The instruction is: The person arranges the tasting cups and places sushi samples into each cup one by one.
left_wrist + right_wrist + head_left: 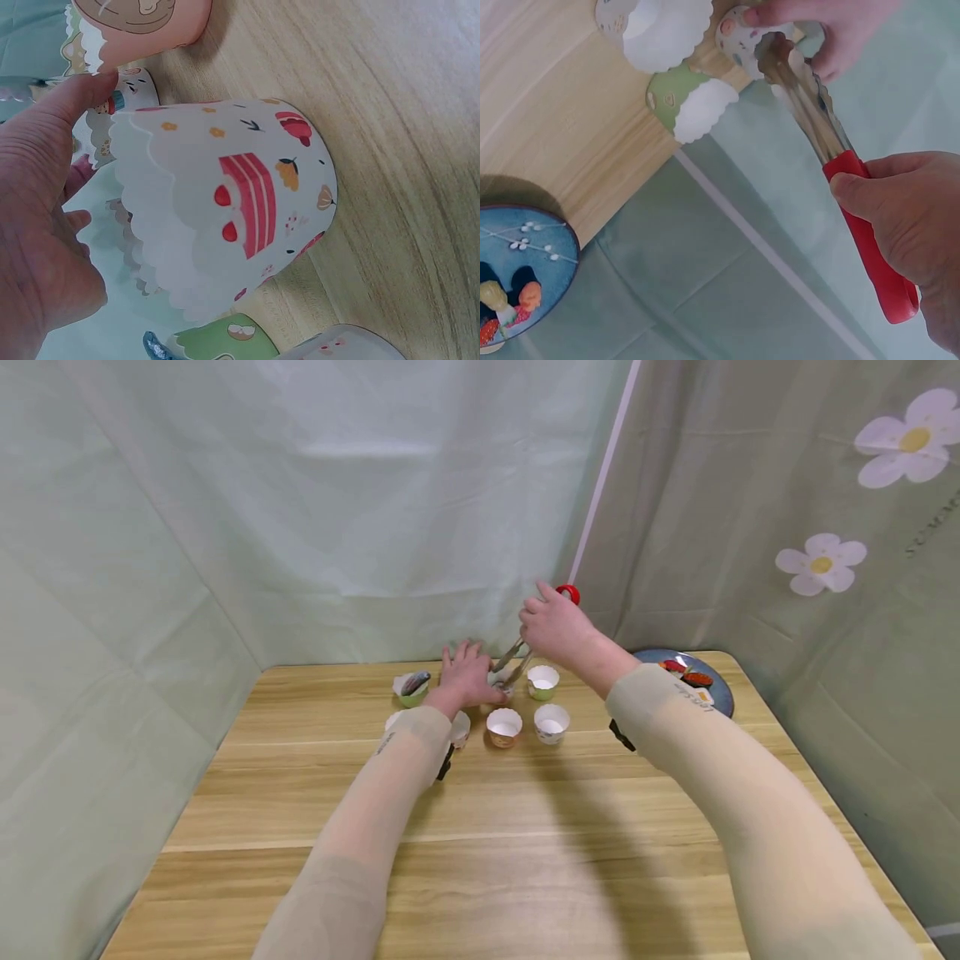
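Note:
My right hand (558,625) grips the red handle of metal tongs (810,112), which slant down to a white patterned paper baking cup (739,41) in the back row. The tips of the tongs reach its mouth; whether they pinch anything is unclear. My left hand (467,678) holds that same cup, thumb on the near wall and other fingers beyond it. Beside my left hand a green cup (412,701) contains a grey, fish-like piece (416,682). In the left wrist view, a white cup with a cake print (247,195) stands in front of this hand.
Right of the tongs is another green cup (542,694). An orange-brown cup (503,740) and a white cup (551,737) stand nearer. The blue plate (722,695) at the back right bears several sushi-like pieces (697,679). A pale curtain (375,527) hangs behind the table.

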{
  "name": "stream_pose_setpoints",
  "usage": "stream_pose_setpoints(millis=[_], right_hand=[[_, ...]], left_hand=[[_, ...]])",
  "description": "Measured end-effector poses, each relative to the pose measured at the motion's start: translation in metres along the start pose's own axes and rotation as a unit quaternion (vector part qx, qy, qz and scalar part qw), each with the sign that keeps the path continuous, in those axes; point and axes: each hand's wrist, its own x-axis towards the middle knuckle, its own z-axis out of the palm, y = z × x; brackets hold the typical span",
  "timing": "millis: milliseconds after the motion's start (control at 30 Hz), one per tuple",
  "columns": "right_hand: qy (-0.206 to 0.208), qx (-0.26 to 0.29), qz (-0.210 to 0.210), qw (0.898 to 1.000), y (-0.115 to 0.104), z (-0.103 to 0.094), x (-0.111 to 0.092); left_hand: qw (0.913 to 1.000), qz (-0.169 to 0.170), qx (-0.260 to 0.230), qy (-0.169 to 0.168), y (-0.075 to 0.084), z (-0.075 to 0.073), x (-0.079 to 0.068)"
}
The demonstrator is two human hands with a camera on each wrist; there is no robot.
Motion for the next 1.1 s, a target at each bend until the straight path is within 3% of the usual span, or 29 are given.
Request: stream_pose_setpoints(millis=[800,967,1100], right_hand=[[0.045,0.022,0.046,0.998,0.038,0.003,-0.051],[0.077,0.047,0.050,0.995,0.045,0.005,-0.065],[0.070,0.071,0.058,0.993,0.051,0.008,-0.078]], left_hand=[[0.9999,0.008,0.006,0.007,-0.001,0.000,-0.001],[0.9999,0.009,0.008,0.009,-0.001,0.002,-0.001],[0.9998,0.012,0.008,0.014,0.000,0.000,-0.004]])
